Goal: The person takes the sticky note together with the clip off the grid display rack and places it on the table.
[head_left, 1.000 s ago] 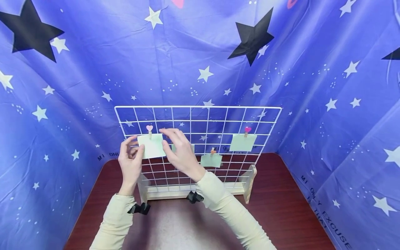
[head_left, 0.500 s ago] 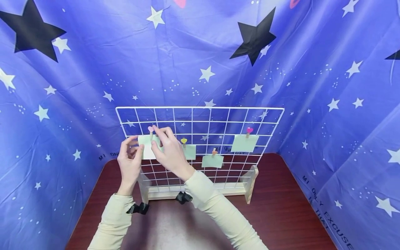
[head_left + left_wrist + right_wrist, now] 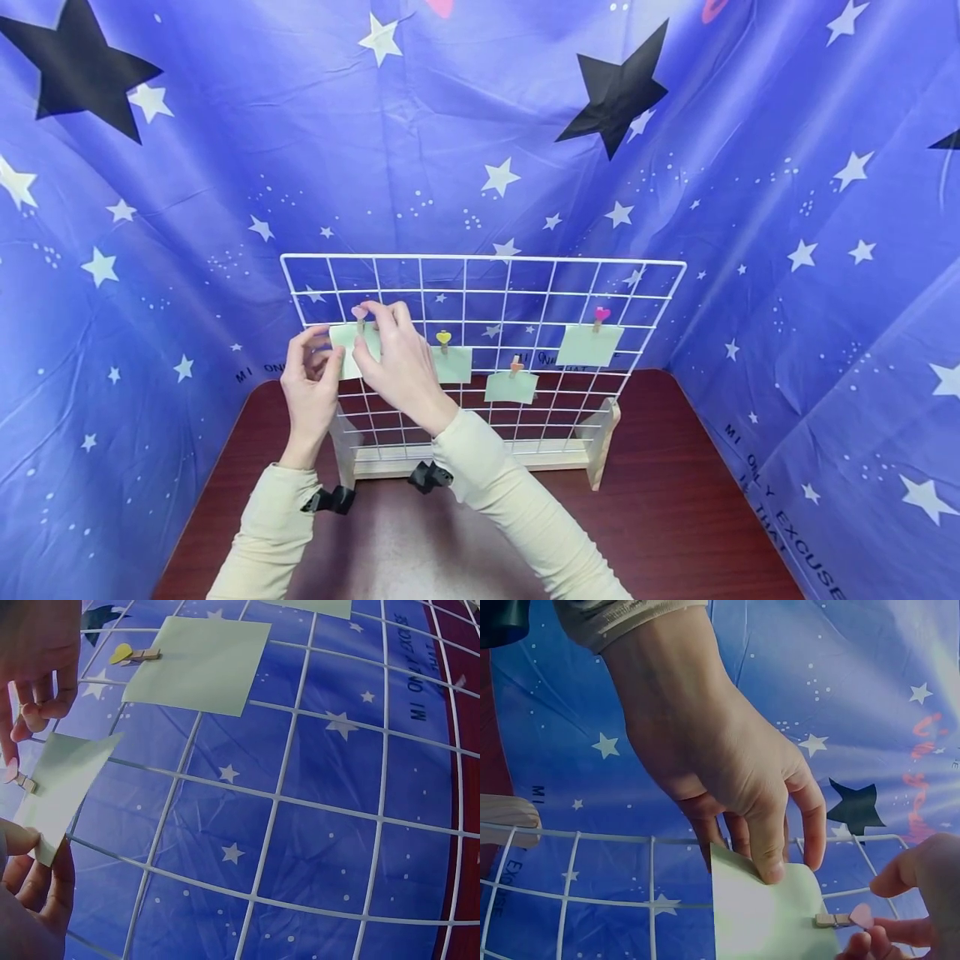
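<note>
In the head view my left hand (image 3: 309,392) pinches the left edge of a pale green paper note (image 3: 343,343) at the left of the white wire grid. A small wooden clothespin with a pale pink heart (image 3: 861,916) clips that note's top edge. Crossing in front of the note's right part, my right hand (image 3: 401,358) has its index fingertip at the heart. Its thumb sits lower and apart from the index finger. The left wrist view shows the left thumb on the note's face, with the other fingers (image 3: 61,889) behind it.
More green notes hang on the wire grid (image 3: 483,261): one under a yellow heart clothespin (image 3: 444,337), one under an orange clothespin (image 3: 517,364), one under a hot pink heart clothespin (image 3: 602,315). Wooden feet (image 3: 600,446) hold the grid on a dark red table (image 3: 697,483), with a star-patterned blue cloth (image 3: 450,125) behind.
My right hand has moved left from beside the note to in front of it, uncovering the yellow heart clothespin. The pink heart now leans slightly left. My left hand keeps its hold.
</note>
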Demonstrator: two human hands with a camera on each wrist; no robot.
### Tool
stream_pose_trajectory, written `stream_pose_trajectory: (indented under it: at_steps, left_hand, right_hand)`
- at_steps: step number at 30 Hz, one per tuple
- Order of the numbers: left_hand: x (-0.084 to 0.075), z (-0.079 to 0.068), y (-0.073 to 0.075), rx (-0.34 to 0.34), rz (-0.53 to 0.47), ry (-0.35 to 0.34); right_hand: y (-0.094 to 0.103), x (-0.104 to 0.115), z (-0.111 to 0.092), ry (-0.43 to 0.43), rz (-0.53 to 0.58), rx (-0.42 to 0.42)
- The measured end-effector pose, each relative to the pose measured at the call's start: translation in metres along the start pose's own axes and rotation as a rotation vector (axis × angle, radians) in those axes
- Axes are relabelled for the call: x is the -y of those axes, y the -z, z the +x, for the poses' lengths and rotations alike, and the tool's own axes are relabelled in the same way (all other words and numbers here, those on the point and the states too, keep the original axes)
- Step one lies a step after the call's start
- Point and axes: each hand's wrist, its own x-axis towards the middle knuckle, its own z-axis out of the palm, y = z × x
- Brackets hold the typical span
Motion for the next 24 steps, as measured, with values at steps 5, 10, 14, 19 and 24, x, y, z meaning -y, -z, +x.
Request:
stream_pose_trajectory:
  at_steps: [5,10,14,19,24]
  left_hand:
    - [-0.015,0.001,-0.005,-0.018,0.012,-0.002]
    - [-0.022,0.003,-0.007,-0.043,0.010,0.011]
    - [-0.029,0.004,-0.009,-0.055,0.052,0.013]
    - [-0.031,0.005,-0.011,-0.068,0.101,0.001]
    - [-0.032,0.006,-0.009,-0.069,0.125,-0.008]
  right_hand:
    - [-0.002,-0.004,-0.002,0.016,0.095,-0.047]
    - [-0.005,-0.005,-0.003,0.045,0.194,-0.098]
    - [-0.007,-0.004,-0.003,0.058,0.253,-0.150]
    - [-0.008,-0.001,0.000,0.050,0.250,-0.196]
    - [-0.010,-0.001,0.004,0.032,0.238,-0.206]
